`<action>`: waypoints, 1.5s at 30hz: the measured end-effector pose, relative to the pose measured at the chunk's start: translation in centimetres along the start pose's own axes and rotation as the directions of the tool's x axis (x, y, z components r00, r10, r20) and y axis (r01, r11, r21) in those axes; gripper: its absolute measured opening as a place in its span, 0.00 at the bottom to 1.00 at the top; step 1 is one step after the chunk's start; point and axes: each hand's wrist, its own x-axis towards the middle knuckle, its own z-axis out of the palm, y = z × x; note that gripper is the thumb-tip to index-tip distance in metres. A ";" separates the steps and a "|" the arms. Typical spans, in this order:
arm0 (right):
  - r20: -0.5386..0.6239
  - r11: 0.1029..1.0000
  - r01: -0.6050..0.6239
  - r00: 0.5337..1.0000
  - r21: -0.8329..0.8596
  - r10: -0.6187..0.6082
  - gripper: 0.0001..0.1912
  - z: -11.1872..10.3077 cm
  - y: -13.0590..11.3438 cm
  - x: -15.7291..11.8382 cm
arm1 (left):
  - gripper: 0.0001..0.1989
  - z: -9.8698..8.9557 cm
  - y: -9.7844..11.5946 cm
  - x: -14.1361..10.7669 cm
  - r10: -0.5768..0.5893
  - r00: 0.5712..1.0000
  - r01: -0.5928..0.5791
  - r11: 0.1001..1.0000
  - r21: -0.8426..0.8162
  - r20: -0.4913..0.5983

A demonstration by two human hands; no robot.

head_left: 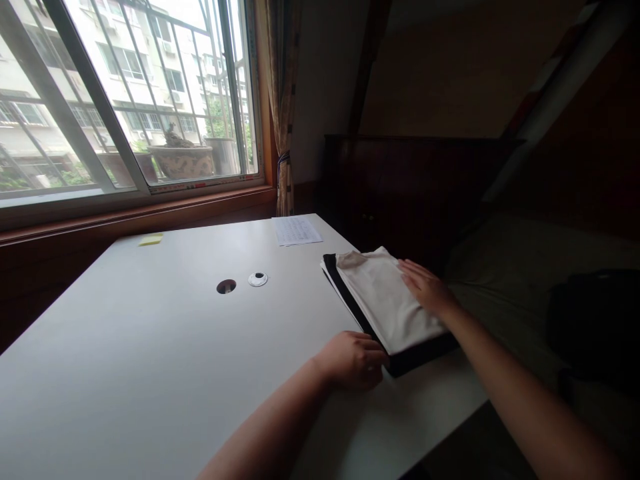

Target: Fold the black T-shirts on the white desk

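A stack of folded cloth lies at the right side of the white table, with a cream cloth (383, 293) on top and a black cloth (420, 357) showing beneath it. My right hand (427, 287) rests on the far right part of the cream cloth, fingers stretched out. At the stack's near left corner is my left hand (355, 360), its fingers curled against the edge of the black cloth. What lies between those fingertips is hidden.
The white table (150, 347) has two round holes near its middle. A written paper sheet (297, 231) and a yellow note (151, 239) lie toward its back edge. Behind stand a window and a tied curtain (285, 133). A dark bag (595, 327) is at the right.
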 end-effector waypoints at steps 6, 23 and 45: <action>0.234 0.997 -0.007 0.972 -0.083 0.027 0.28 0.9 -0.8 -2.4 | 0.09 0.1 -1.1 -0.3 -0.235 0.958 0.232 0.972 -0.042 -0.164; 0.270 0.993 -0.048 0.963 0.104 0.018 0.32 5.7 -7.2 8.0 | 0.09 -1.1 -1.6 -0.3 -0.537 0.694 0.476 0.842 -0.253 -0.480; 0.440 0.996 -0.028 0.898 0.082 -0.011 0.38 5.1 -15.3 4.4 | 0.09 -1.1 -2.0 -0.2 -0.595 0.642 0.487 0.803 -0.342 -0.484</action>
